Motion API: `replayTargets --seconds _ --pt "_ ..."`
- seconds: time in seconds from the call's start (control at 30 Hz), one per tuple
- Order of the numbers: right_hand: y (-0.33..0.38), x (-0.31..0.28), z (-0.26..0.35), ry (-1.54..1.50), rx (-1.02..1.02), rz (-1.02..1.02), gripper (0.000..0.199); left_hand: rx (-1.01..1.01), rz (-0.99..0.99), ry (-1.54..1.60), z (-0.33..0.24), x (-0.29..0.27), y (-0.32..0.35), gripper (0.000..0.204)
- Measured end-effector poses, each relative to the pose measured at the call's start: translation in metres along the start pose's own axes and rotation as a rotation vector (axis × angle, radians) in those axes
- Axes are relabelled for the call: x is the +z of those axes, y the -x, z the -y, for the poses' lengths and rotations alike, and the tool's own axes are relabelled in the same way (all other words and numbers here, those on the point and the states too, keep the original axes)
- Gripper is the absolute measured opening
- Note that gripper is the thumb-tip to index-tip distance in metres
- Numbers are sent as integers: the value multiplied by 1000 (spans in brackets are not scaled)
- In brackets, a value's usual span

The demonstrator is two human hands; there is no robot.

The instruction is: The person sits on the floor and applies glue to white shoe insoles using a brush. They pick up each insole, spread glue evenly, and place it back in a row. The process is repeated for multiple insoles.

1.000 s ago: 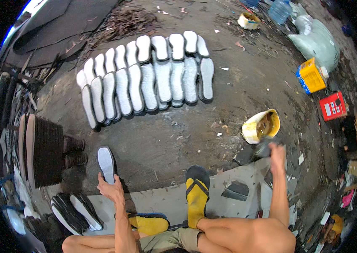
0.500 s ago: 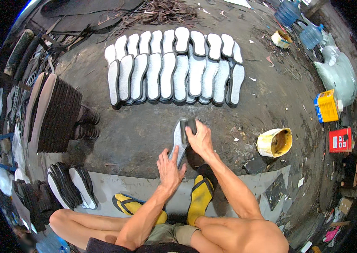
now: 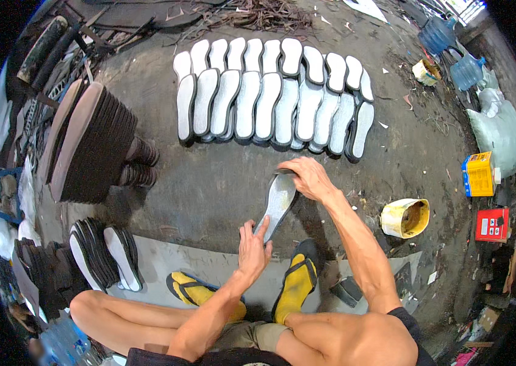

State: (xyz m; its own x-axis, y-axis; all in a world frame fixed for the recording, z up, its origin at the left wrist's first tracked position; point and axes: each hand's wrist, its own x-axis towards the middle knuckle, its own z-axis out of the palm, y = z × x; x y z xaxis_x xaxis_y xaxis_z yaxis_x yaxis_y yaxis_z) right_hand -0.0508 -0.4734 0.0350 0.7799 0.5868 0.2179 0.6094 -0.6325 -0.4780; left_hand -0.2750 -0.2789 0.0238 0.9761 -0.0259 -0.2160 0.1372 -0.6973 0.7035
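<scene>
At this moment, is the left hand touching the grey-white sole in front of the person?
Touching. The head view shows the left hand at the near end of the grey-white sole, one finger lying over its surface.

Black top (image 3: 224,358), khaki shorts (image 3: 252,335), yellow socks (image 3: 293,294) (easily the brightest part), dark thong sandals (image 3: 308,249).

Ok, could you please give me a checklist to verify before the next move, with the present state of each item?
1. Left hand touches the near end of the sole: ok.
2. Right hand is at the sole's far end: ok.
3. Right fingers have a firm grip: cannot tell, their tips are partly hidden.
4. Sole's pale face is dry: cannot tell.
5. Pot is uncovered: ok.
6. Pot stands apart from both hands: ok.
</scene>
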Motion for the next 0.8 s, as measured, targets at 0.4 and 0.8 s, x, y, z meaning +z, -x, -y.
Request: replayTargets --seconds 0.4,0.8 --pt "19 -8 -12 -52 309 -88 37 46 -52 21 -8 -1 -38 80" --pt "100 23 127 -103 299 37 38 165 43 215 38 -22 -39 72"
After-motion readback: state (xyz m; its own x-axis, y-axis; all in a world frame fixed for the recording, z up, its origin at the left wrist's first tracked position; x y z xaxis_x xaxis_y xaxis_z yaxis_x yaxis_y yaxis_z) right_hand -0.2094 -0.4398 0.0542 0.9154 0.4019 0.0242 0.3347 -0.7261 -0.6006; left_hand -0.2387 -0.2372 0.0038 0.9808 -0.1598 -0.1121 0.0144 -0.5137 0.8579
